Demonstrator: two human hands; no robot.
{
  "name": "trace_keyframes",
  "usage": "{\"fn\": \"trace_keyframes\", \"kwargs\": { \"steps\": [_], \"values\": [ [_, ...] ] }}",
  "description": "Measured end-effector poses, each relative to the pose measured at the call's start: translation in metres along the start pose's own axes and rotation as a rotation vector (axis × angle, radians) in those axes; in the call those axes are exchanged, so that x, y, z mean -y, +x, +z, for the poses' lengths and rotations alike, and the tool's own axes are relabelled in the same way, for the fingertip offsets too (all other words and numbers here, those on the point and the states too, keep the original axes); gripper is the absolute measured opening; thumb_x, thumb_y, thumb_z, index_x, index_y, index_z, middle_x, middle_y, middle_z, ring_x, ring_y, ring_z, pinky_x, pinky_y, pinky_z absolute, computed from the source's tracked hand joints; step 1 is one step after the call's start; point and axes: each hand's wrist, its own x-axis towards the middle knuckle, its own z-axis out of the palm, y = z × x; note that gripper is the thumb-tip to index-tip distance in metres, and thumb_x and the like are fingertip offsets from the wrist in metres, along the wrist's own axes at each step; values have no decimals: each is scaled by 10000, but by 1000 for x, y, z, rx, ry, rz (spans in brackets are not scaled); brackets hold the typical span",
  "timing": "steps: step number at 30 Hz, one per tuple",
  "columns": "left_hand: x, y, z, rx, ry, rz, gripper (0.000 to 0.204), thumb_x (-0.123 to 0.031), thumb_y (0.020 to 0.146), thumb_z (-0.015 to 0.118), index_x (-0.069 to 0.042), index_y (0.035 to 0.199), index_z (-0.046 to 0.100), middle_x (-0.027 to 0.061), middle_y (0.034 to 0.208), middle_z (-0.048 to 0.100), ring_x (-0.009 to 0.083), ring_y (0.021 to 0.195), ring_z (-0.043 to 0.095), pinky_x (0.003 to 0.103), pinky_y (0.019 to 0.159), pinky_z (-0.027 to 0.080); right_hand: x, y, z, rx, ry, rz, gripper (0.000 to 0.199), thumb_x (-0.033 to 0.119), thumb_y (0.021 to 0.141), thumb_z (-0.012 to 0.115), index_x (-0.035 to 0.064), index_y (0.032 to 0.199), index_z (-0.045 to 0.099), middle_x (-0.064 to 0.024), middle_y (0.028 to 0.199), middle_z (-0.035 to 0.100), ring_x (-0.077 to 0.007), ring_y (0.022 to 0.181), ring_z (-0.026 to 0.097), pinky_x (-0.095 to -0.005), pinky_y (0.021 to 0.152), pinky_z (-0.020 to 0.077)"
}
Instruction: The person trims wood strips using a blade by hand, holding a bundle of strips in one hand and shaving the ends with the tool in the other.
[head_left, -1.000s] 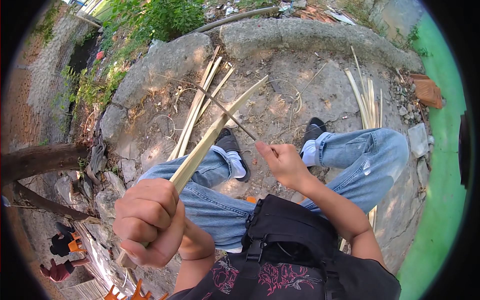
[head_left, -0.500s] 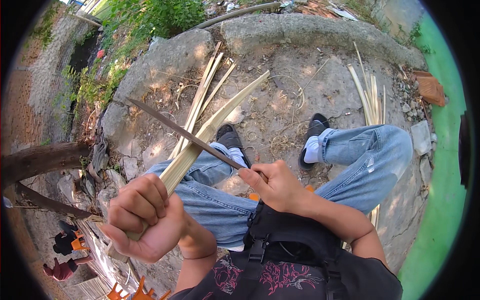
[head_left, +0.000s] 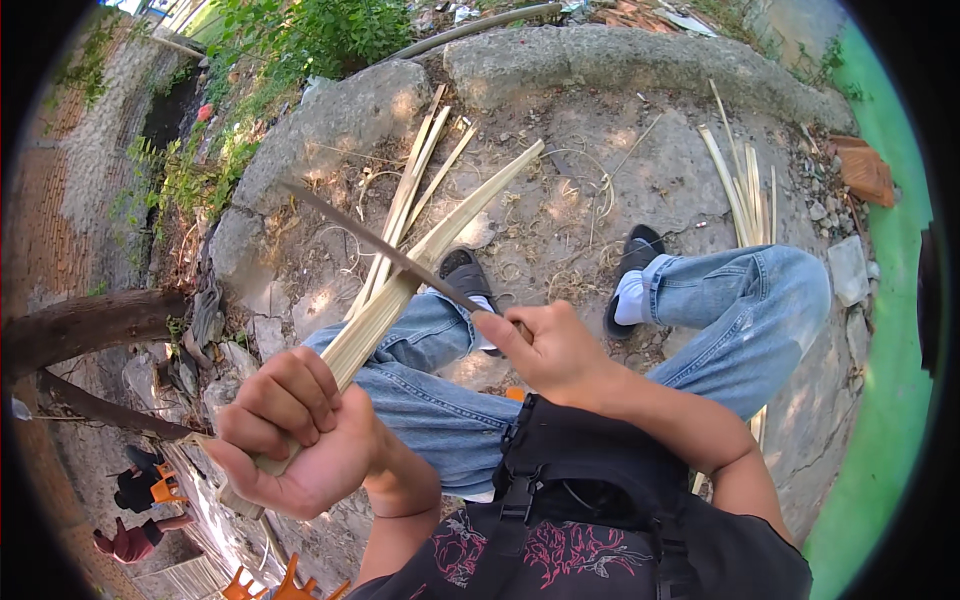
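Gripping a pale split strip [head_left: 365, 335] at eight o'clock, the left hand [head_left: 300, 430] has its grip closed round the lower length, fingers curled over; a short butt shows below the hand; the strip slants up toward one o'clock, narrowing at its far end; the right hand [head_left: 550, 355], four o'clock and near centre, has its grip closed on the handle of a long dark knife [head_left: 355, 228]; blade aims at ten o'clock and crosses the strip midway; depth of any cut, cannot tell.

Similar strips [head_left: 424, 160] lie on the ground at eleven o'clock; a second bunch [head_left: 756, 200] at two; thin curled shavings [head_left: 570, 285] between the dark sandals [head_left: 640, 257], toward three; a rough stone kerb [head_left: 620, 70] arcs across twelve; a reddish brick [head_left: 865, 172] farther out at two, by a green surface [head_left: 900, 300]; a black bag [head_left: 580, 450] rests on the lap, five o'clock; thick brown trunk [head_left: 95, 325] at nine.
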Motion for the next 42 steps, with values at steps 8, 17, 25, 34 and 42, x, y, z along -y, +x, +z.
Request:
{"fn": "trace_keyframes", "kwargs": {
  "steps": [8, 17, 25, 34, 42],
  "values": [
    [-1, -3, 7, -66, 59, 2, 456, -326, 963, 315, -168, 544, 235, -28, 437, 219, 70, 373, 168, 219, 372, 152, -15, 7, 0, 77, 74, 138, 580, 455, 926, 481, -35, 621, 531, -52, 428, 398, -90, 444, 365, -310, 420, 308],
    [0, 3, 13, -273, 147, 31, 435, -305, 947, 333, -173, 546, 230, -22, 438, 216, 72, 366, 160, 205, 356, 132, -6, -11, 15, 109, 63, -20, 524, 429, 915, 514, -34, 682, 593, -69, 440, 383, -88, 438, 350, -318, 406, 297],
    [3, 7, 10, -362, 174, 37, 436, -302, 941, 343, -176, 542, 222, -20, 441, 215, 75, 368, 158, 209, 352, 134, -12, -10, 18, 32, -8, -30, 618, 518, 884, 510, -19, 584, 573, -134, 423, 451, -269, 381, 480, -375, 421, 376],
    [4, 4, 21, -318, 153, 52, 425, -286, 950, 322, -172, 551, 229, -22, 440, 216, 75, 361, 153, 212, 348, 130, -9, 0, 6, -14, -27, 13, 590, 504, 888, 514, -18, 620, 582, -142, 434, 454, -286, 395, 489, -376, 435, 381],
    [4, 3, 18, -332, 150, 35, 436, -301, 956, 328, -170, 550, 236, -23, 442, 226, 72, 364, 158, 209, 358, 135, -24, 9, 10, 14, 30, 71, 624, 522, 889, 500, -31, 615, 589, -149, 427, 443, -238, 383, 444, -371, 436, 370]
  ]
}}
